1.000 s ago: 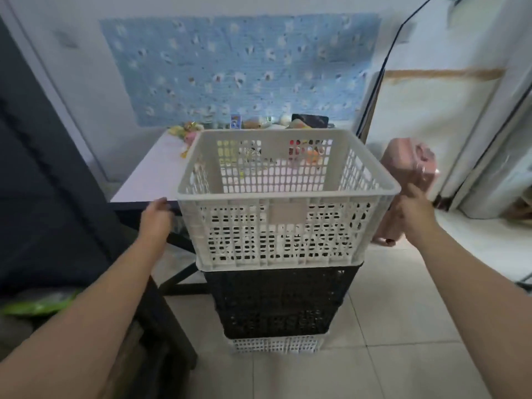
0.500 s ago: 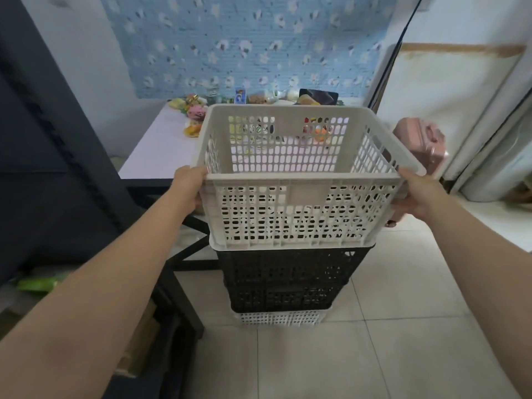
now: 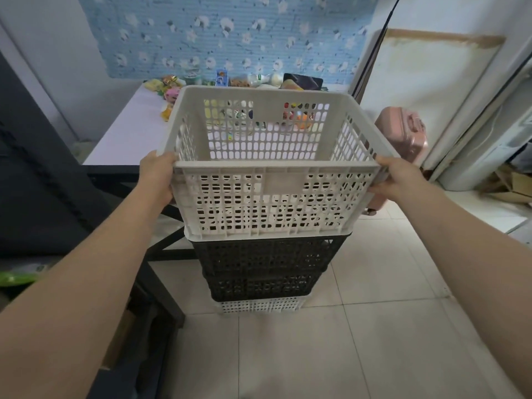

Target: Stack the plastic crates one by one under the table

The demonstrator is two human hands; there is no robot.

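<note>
Up top, the white crate point(image 3: 273, 197) of perforated plastic sits on a stack: black crate point(image 3: 267, 269), then a white bottom crate point(image 3: 259, 306) mostly hidden, on the tiled floor point(image 3: 374, 341) beside the table point(image 3: 126, 139). Left hand point(image 3: 157, 178) and right hand point(image 3: 395, 180) clasp its side rims, fingers hidden behind the walls

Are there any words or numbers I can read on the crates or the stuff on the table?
No text can be read anywhere.
White crate: its blank front panel carries no words.
Black crate: no label shows.
Small blue box on the table: it has a picture, but any print is too small and blurred.
Bottles and snack packets at the back: too blurred to read.
</note>
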